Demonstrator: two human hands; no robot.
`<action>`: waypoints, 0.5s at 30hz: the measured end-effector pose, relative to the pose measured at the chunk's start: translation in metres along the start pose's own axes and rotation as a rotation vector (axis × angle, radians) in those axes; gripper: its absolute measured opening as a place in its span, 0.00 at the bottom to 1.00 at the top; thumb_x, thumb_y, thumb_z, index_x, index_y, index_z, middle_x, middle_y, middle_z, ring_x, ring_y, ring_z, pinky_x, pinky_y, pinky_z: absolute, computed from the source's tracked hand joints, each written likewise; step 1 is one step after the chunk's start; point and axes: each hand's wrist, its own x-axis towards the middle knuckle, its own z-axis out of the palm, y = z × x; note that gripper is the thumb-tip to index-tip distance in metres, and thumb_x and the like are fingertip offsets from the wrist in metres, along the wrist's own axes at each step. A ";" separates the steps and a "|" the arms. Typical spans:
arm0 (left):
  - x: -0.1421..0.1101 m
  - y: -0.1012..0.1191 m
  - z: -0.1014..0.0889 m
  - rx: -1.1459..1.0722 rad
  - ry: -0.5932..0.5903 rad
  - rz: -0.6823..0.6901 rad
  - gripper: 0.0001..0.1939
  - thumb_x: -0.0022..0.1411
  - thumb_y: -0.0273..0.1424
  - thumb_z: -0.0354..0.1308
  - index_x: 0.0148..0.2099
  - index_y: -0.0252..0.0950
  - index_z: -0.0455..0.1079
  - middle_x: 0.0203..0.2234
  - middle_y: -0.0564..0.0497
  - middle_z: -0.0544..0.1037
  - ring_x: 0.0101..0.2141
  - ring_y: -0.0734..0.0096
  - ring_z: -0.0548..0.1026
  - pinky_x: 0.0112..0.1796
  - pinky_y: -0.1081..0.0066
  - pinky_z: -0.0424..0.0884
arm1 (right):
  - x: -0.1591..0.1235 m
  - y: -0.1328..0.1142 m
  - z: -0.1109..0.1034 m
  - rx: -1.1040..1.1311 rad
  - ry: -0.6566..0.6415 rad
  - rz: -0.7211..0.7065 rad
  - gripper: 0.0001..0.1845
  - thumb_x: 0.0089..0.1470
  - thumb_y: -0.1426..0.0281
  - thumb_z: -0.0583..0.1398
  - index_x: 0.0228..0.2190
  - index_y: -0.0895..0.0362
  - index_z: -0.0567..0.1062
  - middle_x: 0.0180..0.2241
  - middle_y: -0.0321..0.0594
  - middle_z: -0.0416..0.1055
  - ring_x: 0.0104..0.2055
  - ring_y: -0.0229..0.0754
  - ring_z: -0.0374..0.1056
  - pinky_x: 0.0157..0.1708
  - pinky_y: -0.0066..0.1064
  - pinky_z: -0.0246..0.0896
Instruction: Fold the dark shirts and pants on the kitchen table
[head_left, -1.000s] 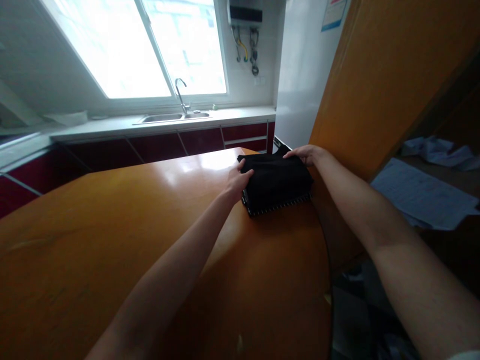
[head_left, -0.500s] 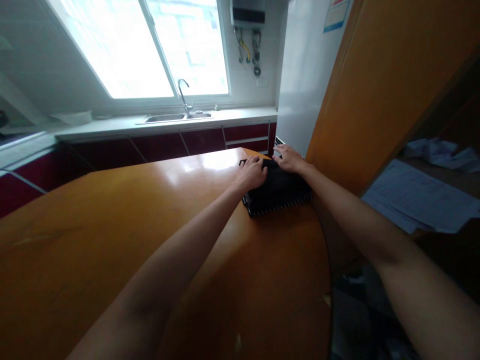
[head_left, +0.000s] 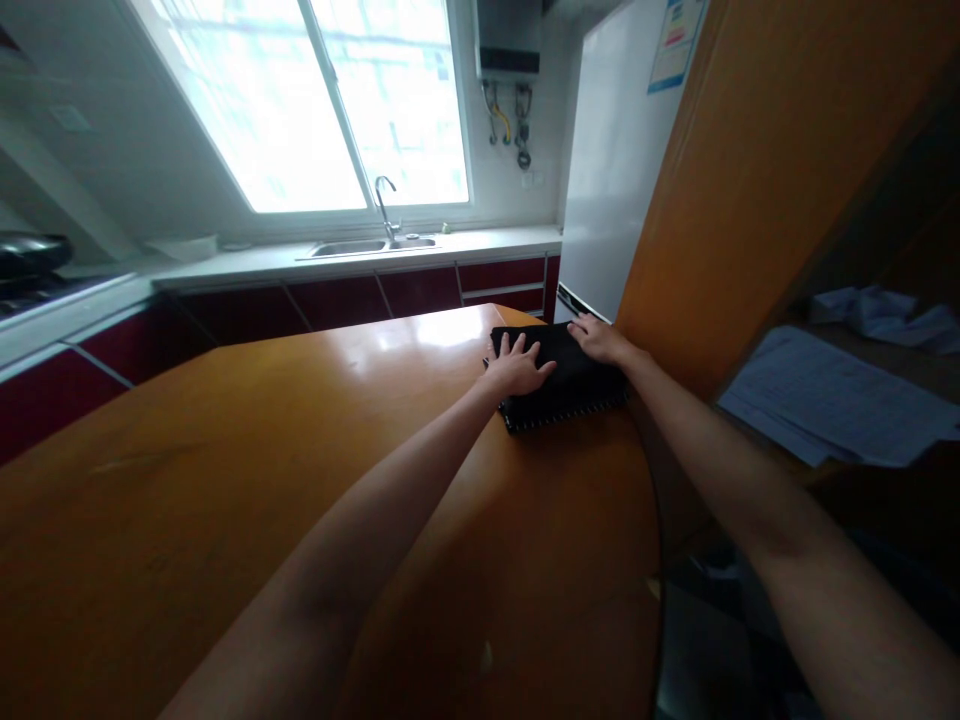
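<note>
A folded black cloth [head_left: 566, 380] with small white marks along its near edge lies at the right end of the wooden table [head_left: 300, 420]. My left hand [head_left: 517, 366] rests flat on its left part, fingers spread. At the cloth's far right corner is my right hand [head_left: 598, 340], its fingers stretched out over the top. Neither hand grips anything that I can see. Part of the cloth's right side is hidden behind my right hand and forearm.
Past the table, a counter [head_left: 262, 262] holds a sink [head_left: 349, 247] with a tap [head_left: 384, 205] below a window. A white fridge [head_left: 607, 150] and a wooden panel [head_left: 720, 200] stand at right. Papers [head_left: 832, 395] lie on a shelf beyond the table's curved right edge.
My left hand has slid a little nearer and spread its fingers. The cloth's far part now lies flatter, with its far edge more visible. My right hand is lower on the cloth's corner.
</note>
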 end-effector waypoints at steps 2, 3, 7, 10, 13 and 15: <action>-0.007 0.002 0.005 -0.066 0.006 -0.004 0.39 0.66 0.57 0.44 0.71 0.42 0.55 0.72 0.44 0.43 0.70 0.37 0.35 0.61 0.31 0.36 | -0.012 -0.001 0.001 0.050 -0.035 0.049 0.28 0.67 0.59 0.52 0.60 0.64 0.68 0.68 0.56 0.52 0.71 0.49 0.47 0.68 0.39 0.39; -0.010 0.002 0.005 -0.104 0.024 0.000 0.37 0.67 0.55 0.45 0.71 0.42 0.56 0.72 0.44 0.43 0.70 0.39 0.35 0.61 0.31 0.37 | -0.017 -0.002 -0.001 0.076 -0.029 0.074 0.28 0.67 0.60 0.52 0.60 0.65 0.68 0.69 0.56 0.51 0.71 0.49 0.47 0.68 0.39 0.40; -0.033 -0.010 -0.011 -0.235 0.211 0.018 0.30 0.71 0.49 0.44 0.70 0.44 0.57 0.72 0.45 0.47 0.70 0.47 0.39 0.63 0.36 0.42 | -0.034 -0.025 -0.021 0.134 0.165 0.035 0.27 0.67 0.64 0.49 0.60 0.66 0.67 0.68 0.55 0.54 0.71 0.45 0.48 0.68 0.39 0.41; -0.069 -0.037 -0.031 -0.251 0.401 -0.030 0.27 0.74 0.40 0.42 0.69 0.38 0.58 0.70 0.41 0.54 0.70 0.52 0.45 0.64 0.44 0.47 | -0.056 -0.067 -0.030 0.136 0.369 -0.041 0.25 0.67 0.67 0.47 0.58 0.65 0.70 0.65 0.52 0.60 0.69 0.44 0.51 0.68 0.39 0.42; -0.124 -0.075 -0.037 -0.194 0.420 -0.132 0.27 0.74 0.35 0.41 0.68 0.27 0.59 0.67 0.34 0.59 0.69 0.54 0.51 0.65 0.53 0.50 | -0.092 -0.128 -0.008 0.194 0.419 -0.120 0.26 0.67 0.68 0.45 0.57 0.63 0.71 0.62 0.50 0.66 0.67 0.43 0.56 0.67 0.38 0.45; -0.165 -0.099 -0.030 -0.136 0.335 -0.226 0.27 0.73 0.34 0.42 0.67 0.23 0.59 0.66 0.32 0.61 0.68 0.54 0.53 0.65 0.55 0.50 | -0.120 -0.171 0.026 0.243 0.327 -0.204 0.25 0.66 0.68 0.45 0.57 0.61 0.72 0.61 0.48 0.67 0.66 0.42 0.57 0.66 0.36 0.47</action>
